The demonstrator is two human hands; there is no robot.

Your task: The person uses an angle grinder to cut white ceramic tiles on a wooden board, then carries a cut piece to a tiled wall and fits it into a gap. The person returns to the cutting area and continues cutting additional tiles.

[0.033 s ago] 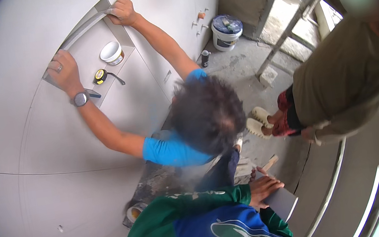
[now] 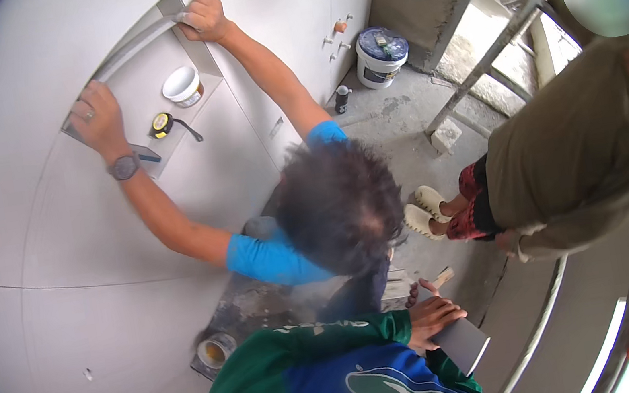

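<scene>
My left hand is out of sight, hidden below my green and blue shirt (image 2: 343, 387), which fills the lower edge. Only my right hand (image 2: 432, 315) shows. Its fingers are folded over the top end of a flat grey rectangular tile piece (image 2: 467, 344) and clamped on it, though the thumb is hidden beneath. The tile sits low and right of centre, just beside my chest, and its far corner is hard to make out against the floor.

There are two other people. One is a co-worker in a bright blue shirt (image 2: 271, 258) whose face is hidden under dark curly hair. Both of that person's hands press a long grey strip (image 2: 138, 50) along the top of a recessed niche in the pale grey tiled wall (image 2: 95, 254).

The niche holds one white round tub (image 2: 182, 86) and one yellow tape measure (image 2: 161, 125).

The second person, in an olive shirt (image 2: 569, 158), is cut off at the right rim and wears two pale sandals (image 2: 424, 211).

One white bucket (image 2: 380, 56) stands on the concrete floor beyond.
</scene>
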